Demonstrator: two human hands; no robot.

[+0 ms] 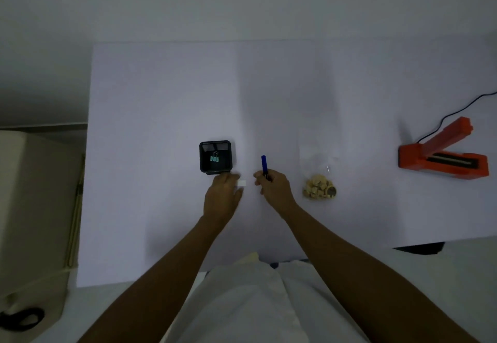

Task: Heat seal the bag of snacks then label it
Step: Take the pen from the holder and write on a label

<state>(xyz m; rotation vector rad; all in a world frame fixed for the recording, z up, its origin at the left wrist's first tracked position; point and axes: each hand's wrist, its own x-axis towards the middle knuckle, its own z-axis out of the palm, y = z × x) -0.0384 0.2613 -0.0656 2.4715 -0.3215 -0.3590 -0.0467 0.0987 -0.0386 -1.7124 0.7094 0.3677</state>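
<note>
A clear bag of snacks (pixel 319 178) lies on the white table (pixel 161 100), right of my hands, with pale chips gathered at its near end. My right hand (pixel 273 188) grips a blue pen (pixel 264 164) that points away from me. My left hand (pixel 223 194) rests on the table and holds down a small white label (pixel 242 183) with its fingertips. An orange heat sealer (pixel 443 154) stands at the far right with its arm raised.
A small black tray (pixel 203 154) holding a teal binder clip (pixel 214 158) sits just beyond my left hand. The sealer's black cord (pixel 457 111) runs off to the right. A beige box (pixel 29 181) stands left of the table, with black scissors (pixel 21 318) near it.
</note>
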